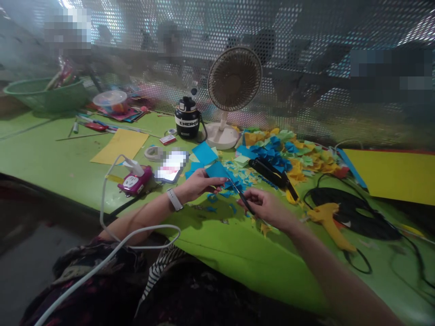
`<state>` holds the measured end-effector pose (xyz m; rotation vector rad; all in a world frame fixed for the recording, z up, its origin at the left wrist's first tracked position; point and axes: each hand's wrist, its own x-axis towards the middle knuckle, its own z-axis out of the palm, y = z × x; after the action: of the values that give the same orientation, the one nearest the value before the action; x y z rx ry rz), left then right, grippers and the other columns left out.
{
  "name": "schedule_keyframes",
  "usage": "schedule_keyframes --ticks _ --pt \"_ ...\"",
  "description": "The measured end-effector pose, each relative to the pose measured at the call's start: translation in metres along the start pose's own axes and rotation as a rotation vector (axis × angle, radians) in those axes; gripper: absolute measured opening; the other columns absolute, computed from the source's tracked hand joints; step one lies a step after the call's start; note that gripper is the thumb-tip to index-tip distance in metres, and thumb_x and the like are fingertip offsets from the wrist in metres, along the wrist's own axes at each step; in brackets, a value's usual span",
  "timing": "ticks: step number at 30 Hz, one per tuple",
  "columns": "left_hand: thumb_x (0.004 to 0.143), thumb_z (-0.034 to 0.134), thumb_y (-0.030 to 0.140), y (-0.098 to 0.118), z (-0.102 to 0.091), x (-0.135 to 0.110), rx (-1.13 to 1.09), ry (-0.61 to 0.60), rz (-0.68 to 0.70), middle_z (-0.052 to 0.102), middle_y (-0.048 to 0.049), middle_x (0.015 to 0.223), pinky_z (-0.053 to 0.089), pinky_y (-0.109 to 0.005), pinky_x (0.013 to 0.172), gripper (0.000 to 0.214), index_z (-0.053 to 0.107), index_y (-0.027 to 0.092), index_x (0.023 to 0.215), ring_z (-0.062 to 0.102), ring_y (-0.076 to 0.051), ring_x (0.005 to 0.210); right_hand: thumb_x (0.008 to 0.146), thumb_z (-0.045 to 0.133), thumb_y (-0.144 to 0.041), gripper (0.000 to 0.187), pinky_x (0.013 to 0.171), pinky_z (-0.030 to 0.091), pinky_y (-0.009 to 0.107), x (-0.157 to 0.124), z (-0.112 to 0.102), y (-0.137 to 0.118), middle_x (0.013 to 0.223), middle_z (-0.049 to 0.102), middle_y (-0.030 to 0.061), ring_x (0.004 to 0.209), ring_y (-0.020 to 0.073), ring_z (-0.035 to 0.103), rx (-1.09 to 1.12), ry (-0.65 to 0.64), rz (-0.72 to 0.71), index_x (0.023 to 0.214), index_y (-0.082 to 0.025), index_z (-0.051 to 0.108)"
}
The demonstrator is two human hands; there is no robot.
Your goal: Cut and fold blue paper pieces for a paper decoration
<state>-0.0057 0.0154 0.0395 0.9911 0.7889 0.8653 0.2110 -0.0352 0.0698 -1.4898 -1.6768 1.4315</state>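
Head view: the left hand (200, 186), a white band (174, 199) on its wrist, pinches a small square of blue paper (216, 170) near its lower edge, while the right hand (267, 209) grips slim black-handled scissors (245, 200), their long axis running up and left from the right hand toward the paper's lower corner. The hands are close but apart, linked only through paper and blades; the left is nearer the paper. Blue and yellow paper scraps (272, 156) lie heaped on the green tabletop (50, 154). Far left, a green plastic basket (44, 96) holds wrapped items too blurred to name; a round clear plastic tub (110, 102) sits nearby.
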Motion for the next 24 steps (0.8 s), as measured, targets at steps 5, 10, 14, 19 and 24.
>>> schedule_keyframes --ticks 5,10,14,19,24 --pt "0.068 0.085 0.034 0.0012 -0.0031 0.001 -0.035 0.023 0.04 0.071 -0.0066 0.077 0.054 -0.024 0.056 0.035 0.068 0.009 0.086 0.067 -0.013 0.062 0.055 0.079 -0.067 0.056 0.048 0.033 0.024 -0.0006 -0.0012 -0.0011 0.059 0.053 -0.0046 0.052 0.0095 0.047 -0.002 0.015 -0.002 0.072 -0.02 0.056" --pt "0.065 0.087 0.032 0.0004 -0.0036 0.0034 -0.102 0.062 0.089 0.074 -0.0058 0.08 0.056 -0.025 0.058 0.036 0.067 0.011 0.085 0.068 -0.013 0.061 0.056 0.079 -0.067 0.055 0.046 0.033 0.024 -0.0018 -0.0023 -0.0047 0.059 0.057 -0.0033 0.049 0.0084 0.045 -0.007 0.004 0.025 0.073 -0.019 0.057" --pt "0.059 0.091 0.035 0.001 -0.0014 0.0027 -0.115 0.059 0.094 0.072 -0.0037 0.073 0.055 -0.024 0.057 0.04 0.067 0.01 0.08 0.067 -0.013 0.058 0.054 0.079 -0.067 0.057 0.045 0.033 0.023 -0.0014 -0.0021 -0.0048 0.058 0.058 -0.0029 0.047 0.0076 0.044 0.005 0.008 0.044 0.073 -0.019 0.057" --pt "0.058 0.091 0.036 0.0009 -0.0011 0.0022 -0.087 0.052 0.096 0.073 -0.0045 0.076 0.055 -0.025 0.059 0.042 0.068 0.009 0.082 0.068 -0.012 0.06 0.055 0.08 -0.066 0.056 0.045 0.033 0.023 -0.0017 -0.0022 -0.0044 0.058 0.058 -0.0032 0.047 0.0074 0.044 0.003 0.001 0.045 0.073 -0.019 0.056" --pt "0.057 0.091 0.036 -0.0016 -0.0025 0.0034 -0.093 0.045 0.098 0.073 -0.0039 0.076 0.058 -0.026 0.064 0.042 0.068 0.009 0.08 0.068 -0.012 0.063 0.057 0.079 -0.066 0.054 0.044 0.032 0.023 -0.0017 -0.0039 -0.0016 0.058 0.058 -0.0032 0.046 0.0077 0.044 -0.009 -0.001 0.042 0.073 -0.019 0.057"
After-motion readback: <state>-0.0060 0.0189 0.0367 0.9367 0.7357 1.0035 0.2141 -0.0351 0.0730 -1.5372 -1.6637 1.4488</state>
